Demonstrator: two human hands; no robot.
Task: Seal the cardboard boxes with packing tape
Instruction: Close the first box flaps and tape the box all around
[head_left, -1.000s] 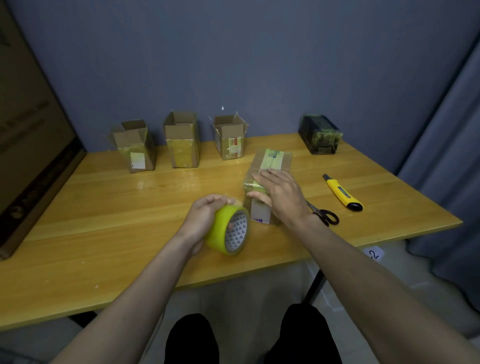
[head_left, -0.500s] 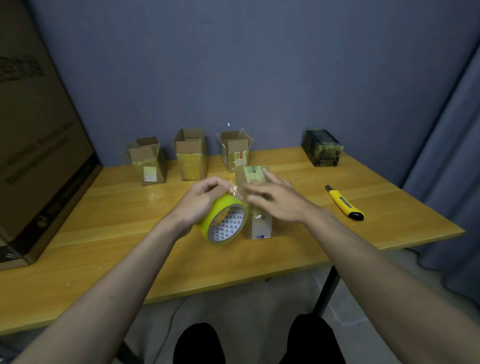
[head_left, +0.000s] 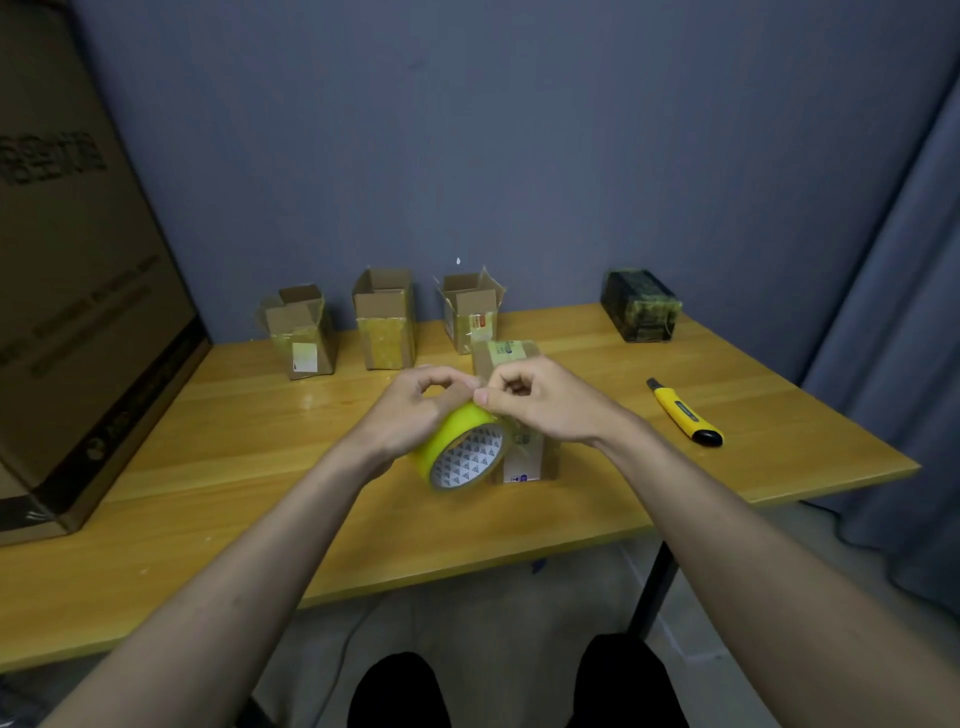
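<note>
A yellow roll of packing tape hangs above the table's middle, gripped by my left hand from above. My right hand meets it at the roll's top, thumb and fingers pinching at the tape's edge. Right behind the hands stands a small closed cardboard box with yellowish tape on its top, partly hidden by my right hand. Three more small boxes stand open along the back: one at the left, one in the middle and one at the right.
A yellow utility knife lies to the right on the wooden table. A dark wrapped block sits at the back right. A big cardboard carton fills the left end. A curtain hangs at the right.
My right hand has left the box's top and come onto the tape roll. My left hand has lifted the roll higher. The view has tilted up and the scissors are hidden.
</note>
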